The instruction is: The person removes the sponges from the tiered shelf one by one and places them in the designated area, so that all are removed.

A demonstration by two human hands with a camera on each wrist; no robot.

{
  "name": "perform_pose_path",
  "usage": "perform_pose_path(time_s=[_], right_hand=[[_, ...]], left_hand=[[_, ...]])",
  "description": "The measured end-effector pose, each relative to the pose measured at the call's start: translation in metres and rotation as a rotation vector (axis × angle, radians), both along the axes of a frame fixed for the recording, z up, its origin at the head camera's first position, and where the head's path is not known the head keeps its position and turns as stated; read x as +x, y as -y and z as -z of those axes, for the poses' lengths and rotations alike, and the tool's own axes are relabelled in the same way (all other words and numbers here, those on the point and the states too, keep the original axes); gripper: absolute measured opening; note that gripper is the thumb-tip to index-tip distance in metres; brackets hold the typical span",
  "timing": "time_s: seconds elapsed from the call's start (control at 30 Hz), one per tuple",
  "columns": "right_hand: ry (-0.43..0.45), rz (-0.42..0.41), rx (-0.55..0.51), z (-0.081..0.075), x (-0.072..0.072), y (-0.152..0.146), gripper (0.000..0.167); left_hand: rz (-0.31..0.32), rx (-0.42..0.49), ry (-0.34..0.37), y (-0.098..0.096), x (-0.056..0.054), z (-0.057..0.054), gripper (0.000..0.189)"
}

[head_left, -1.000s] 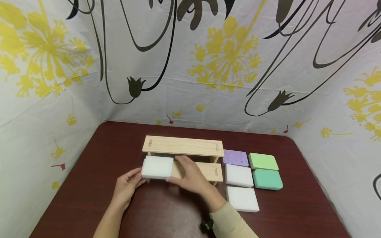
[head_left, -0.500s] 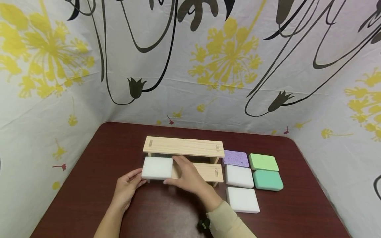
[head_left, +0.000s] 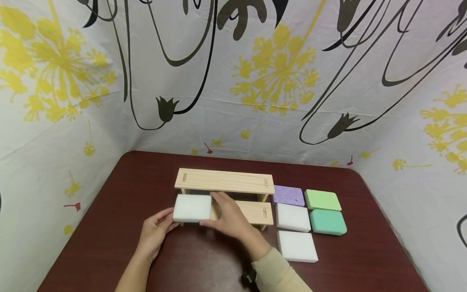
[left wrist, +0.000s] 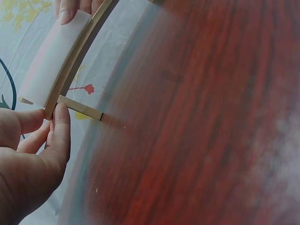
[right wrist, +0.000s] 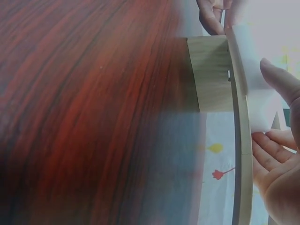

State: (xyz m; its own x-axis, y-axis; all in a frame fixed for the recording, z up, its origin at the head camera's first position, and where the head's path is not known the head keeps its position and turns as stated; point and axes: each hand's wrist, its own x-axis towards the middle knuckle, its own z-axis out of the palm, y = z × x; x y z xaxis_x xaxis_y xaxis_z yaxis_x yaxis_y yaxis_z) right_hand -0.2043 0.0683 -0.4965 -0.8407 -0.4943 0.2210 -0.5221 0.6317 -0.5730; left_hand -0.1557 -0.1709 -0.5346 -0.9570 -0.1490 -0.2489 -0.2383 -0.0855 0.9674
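A white sponge block lies on the left end of the low front wooden shelf. My right hand holds the block by its right end, the thumb against its front edge and the other fingers at the end and far side. With thumb and fingertips, my left hand pinches the left end of the shelf board. In the left wrist view, the thumb sits at the board's end and the fingers lie under it beside a short leg.
Behind stands a higher wooden shelf. To the right on the dark red table lie a purple sponge, a light green one, a teal one and two white blocks. Patterned cloth surrounds the table.
My right hand has shifted slightly left, its thumb sliding along the front edge of the white sponge block. My left hand and the shelf have stayed in place.
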Motion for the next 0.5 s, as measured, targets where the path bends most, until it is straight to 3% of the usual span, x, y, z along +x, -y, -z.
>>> perform_pose_path(time_s=[0.5], right_hand=[[-0.010, -0.008, -0.036, 0.003, 0.003, -0.014, 0.089]], left_hand=[[-0.015, 0.024, 0.008, 0.000, 0.001, -0.003, 0.038]])
